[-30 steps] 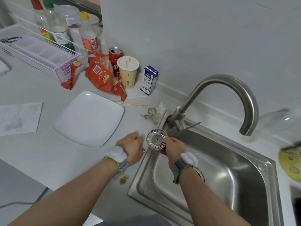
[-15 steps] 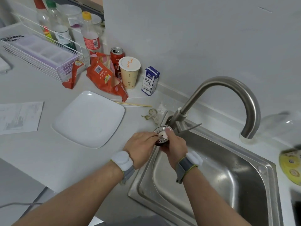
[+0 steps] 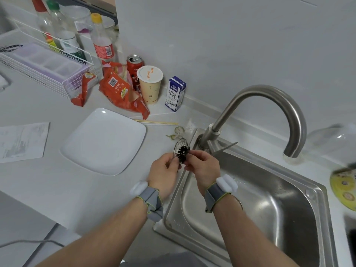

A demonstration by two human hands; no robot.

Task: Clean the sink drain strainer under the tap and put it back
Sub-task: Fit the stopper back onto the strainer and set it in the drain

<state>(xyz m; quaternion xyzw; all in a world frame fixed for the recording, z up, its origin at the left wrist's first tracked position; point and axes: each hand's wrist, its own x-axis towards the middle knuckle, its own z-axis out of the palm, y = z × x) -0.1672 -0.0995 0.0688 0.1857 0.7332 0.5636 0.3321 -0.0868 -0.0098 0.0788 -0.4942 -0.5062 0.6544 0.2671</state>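
Note:
The sink drain strainer is a round steel basket with a black toothed rubber disc on its underside. It is held tilted on edge above the left rim of the steel sink. My left hand pinches it from the left, and my right hand grips it from the right, fingertips on the black disc. The curved tap arches over the sink to the right, its spout well away from the strainer. No water is running.
A white square plate lies on the counter left of my hands. Behind it stand snack bags, a can, a paper cup and a milk carton. Chopsticks and scraps lie near the sink corner. A wire rack sits far left.
My left hand came off the counter and joined the right on the strainer. The strainer has turned, so its black underside faces me instead of the perforated steel inside.

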